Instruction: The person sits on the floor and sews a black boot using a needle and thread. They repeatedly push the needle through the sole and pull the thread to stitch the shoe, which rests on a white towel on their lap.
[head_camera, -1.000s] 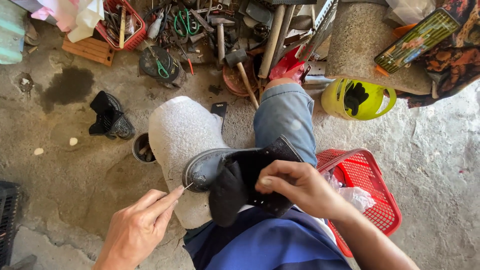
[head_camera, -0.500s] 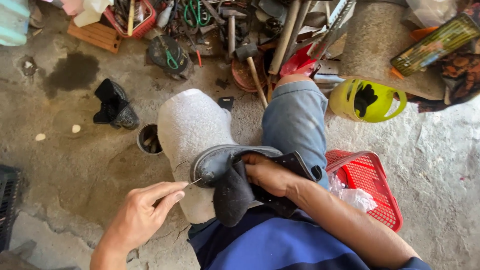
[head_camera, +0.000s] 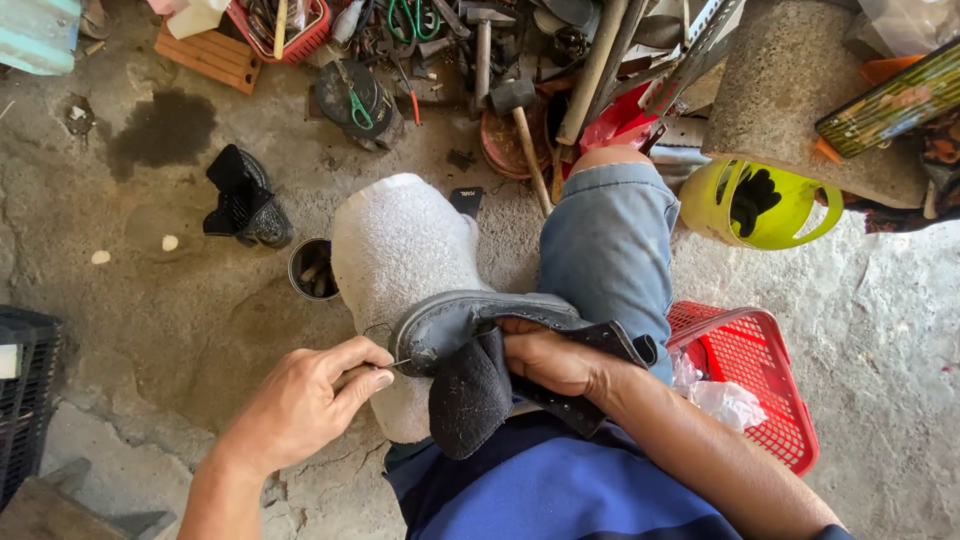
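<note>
Grey leather boot lies on the lap at centre, long axis 3-to-9, toe toward 9 o'clock. Right hand, at 3 o'clock, grip closed on the boot upper. Left hand, at 8 o'clock, pinches a needle at the toe welt. Stitching step; next move likely calls for a steady pull through.

Left hand enters from 7 o'clock, forearm bare; thumb and forefinger pinched tight together, tips pointing toward 3 o'clock, remaining fingers curled under; right hand enters from 4 o'clock, forearm bare, fingers curled closed in a grip, knuckles up; hands near each other, apart.
</note>
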